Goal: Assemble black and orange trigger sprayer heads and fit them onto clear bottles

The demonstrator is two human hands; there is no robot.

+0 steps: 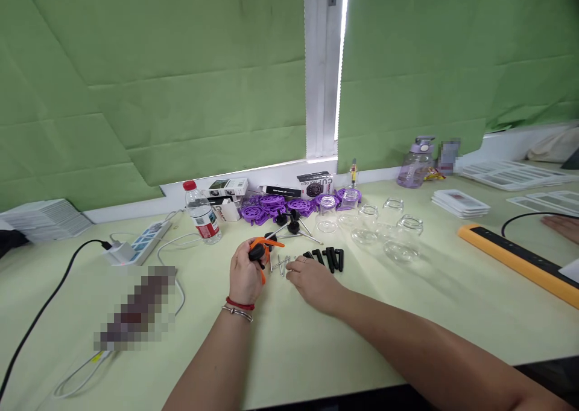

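My left hand (245, 274) is closed around an orange plastic bracket with a black knob (266, 242), its thin orange arms sticking out to the right. Beside it, my right hand (316, 282) rests low over the table with fingers bent together at a small pile of silver metal pins (281, 264). Whatever sits between those right fingertips is hidden. Just past the right hand lie several black L-shaped handles (333, 258). Behind both hands are metal rods with black ball ends (294, 226).
Several clear plastic cups (402, 242) stand to the right. Purple plastic parts (271, 206) are heaped along the back by small boxes (315, 184). A red-capped bottle (202, 215) and a power strip (149, 242) stand left; an orange-edged bar (515, 263) and another person's hand (563, 227) are right.
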